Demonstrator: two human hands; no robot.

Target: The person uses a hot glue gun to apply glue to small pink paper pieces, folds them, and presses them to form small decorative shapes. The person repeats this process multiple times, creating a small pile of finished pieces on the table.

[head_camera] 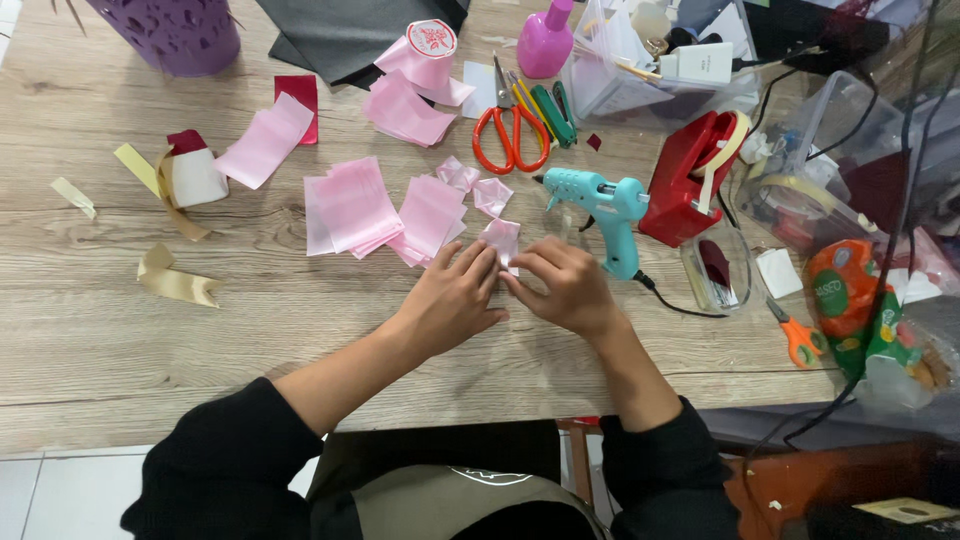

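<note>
My left hand (452, 296) and my right hand (563, 284) meet at the middle of the wooden table (150, 340). Between their fingertips sits a small pink ribbon piece (502, 238), pinched and folded by both hands. Just beyond lie two folded pink petals (474, 185) and stacks of cut pink ribbon squares (380, 210). A teal glue gun (603, 205) rests close to the right of my right hand.
Orange-handled scissors (511, 128), a red tape dispenser (690, 175), a pink bottle (546, 40) and a purple pot (175, 32) stand farther back. Cream ribbon scraps (172, 282) and a white spool (195, 175) lie left. Clear boxes, small orange scissors (800, 338) and packets crowd the right.
</note>
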